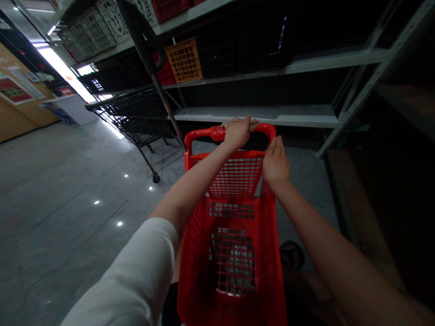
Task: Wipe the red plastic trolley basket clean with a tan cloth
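A red plastic shopping basket cart [268, 253] with grid walls stands right in front of me, its handle end pointing away. My left hand [238, 131] is closed over a pale beige cloth [253, 124], which lies against the red handle bar [200, 132]. Part of the cloth is hidden under the fingers. My right hand [276, 163] rests against the right upright of the handle, with its visible fingers straight and close together. The thumb is out of sight. Through the basket's grid floor, only the grey ground shows.
Beyond the handle rises a metal shelf rack [306, 117] with an orange crate [185, 59] and dark crates. A black wire shopping cart [129, 117] stands to the left. Along the right runs a wooden edge [360, 208]. A sandal [292, 254] shows beside the basket cart.
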`<state>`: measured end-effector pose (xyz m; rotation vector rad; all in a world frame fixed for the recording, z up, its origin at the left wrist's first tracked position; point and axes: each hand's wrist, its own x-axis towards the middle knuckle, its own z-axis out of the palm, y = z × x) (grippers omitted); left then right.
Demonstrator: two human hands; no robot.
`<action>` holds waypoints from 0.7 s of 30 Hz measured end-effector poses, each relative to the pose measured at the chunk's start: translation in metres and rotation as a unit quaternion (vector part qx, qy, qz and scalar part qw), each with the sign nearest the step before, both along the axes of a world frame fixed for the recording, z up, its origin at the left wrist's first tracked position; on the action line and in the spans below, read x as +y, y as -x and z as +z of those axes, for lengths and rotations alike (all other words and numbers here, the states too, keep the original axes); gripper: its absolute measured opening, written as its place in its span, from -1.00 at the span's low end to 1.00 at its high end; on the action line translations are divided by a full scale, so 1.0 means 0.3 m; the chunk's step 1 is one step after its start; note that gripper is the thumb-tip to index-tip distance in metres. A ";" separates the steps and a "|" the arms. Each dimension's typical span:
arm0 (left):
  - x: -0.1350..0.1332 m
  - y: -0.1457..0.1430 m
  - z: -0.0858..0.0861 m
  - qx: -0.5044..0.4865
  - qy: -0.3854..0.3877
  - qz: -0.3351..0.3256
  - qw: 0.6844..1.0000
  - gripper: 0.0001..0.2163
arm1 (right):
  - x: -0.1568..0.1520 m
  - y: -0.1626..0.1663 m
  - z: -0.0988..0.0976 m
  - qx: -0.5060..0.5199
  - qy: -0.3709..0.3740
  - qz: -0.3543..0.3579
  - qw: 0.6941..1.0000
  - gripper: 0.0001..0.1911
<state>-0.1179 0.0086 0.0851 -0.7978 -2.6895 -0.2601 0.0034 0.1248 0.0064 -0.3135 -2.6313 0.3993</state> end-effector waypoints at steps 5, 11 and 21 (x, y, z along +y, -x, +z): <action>0.167 -0.029 -0.008 -0.004 0.008 -0.091 0.996 -0.53 | 0.022 0.005 0.004 0.007 -0.042 0.017 0.999 -0.30; 0.052 0.025 0.038 -0.018 -0.005 -0.030 0.999 -0.72 | 0.065 0.014 -0.008 0.023 -0.055 0.027 0.998 -0.28; -0.388 0.093 0.040 -0.024 0.017 0.115 0.993 -0.66 | 0.033 -0.014 0.007 0.028 -0.072 0.059 0.995 -0.24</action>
